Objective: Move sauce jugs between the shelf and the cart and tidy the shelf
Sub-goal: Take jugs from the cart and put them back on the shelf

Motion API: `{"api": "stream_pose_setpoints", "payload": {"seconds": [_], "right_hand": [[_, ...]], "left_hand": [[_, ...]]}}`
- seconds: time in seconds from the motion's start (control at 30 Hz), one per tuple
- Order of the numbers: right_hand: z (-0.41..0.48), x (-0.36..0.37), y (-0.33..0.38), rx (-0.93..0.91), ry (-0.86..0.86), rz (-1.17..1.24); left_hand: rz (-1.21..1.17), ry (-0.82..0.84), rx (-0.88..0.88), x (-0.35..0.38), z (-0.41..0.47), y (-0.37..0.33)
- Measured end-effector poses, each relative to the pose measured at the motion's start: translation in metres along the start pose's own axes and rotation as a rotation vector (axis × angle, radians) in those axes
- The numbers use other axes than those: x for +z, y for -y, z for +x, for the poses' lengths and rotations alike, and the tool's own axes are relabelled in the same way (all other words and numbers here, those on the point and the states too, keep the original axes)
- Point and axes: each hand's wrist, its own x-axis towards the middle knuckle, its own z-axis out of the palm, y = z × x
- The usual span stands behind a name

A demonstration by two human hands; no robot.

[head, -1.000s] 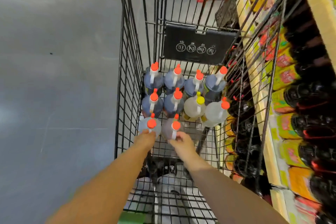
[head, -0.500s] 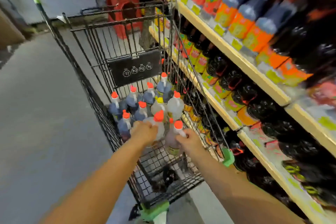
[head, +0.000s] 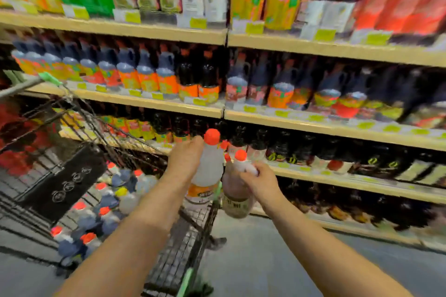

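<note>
My left hand [head: 184,160] grips a clear jug [head: 208,171] with an orange cap, held upright above the cart's right rim. My right hand [head: 259,181] holds a brownish jug [head: 234,194], also orange-capped, by its neck, just right of the first one and outside the cart. Both jugs hang in front of the shelf [head: 313,177] of dark bottles. The wire cart [head: 183,248] at lower left still holds several orange-capped jugs [head: 106,212] and one with a yellow cap.
Shelves packed with dark sauce bottles and orange, yellow and green labels fill the upper and right view. Yellow price tags line the shelf edges. Grey floor [head: 253,260] lies between the cart and the bottom shelf. The picture is motion-blurred.
Both hands took a jug each from the cart's near row and lifted them out toward the right. My view swung from the cart up to the shelves.
</note>
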Motion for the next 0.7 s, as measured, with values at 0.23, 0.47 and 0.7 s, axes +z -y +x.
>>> {"api": "stream_pose_setpoints", "payload": {"seconds": [0.23,0.47,0.7], "right_hand": [[-0.024,-0.155,-0.044,0.088,-0.278,-0.003],[-0.039,-0.319,-0.103,0.081,-0.449,-0.045],[-0.038,-0.441,-0.148,0.133,-0.573,0.013]], "left_hand": [[0.179,0.269,0.140,0.151,-0.051,-0.052],[0.247,0.443,0.240,0.313,-0.104,-0.086],[0.244,0.547,0.248,0.437,-0.132,-0.129]]}}
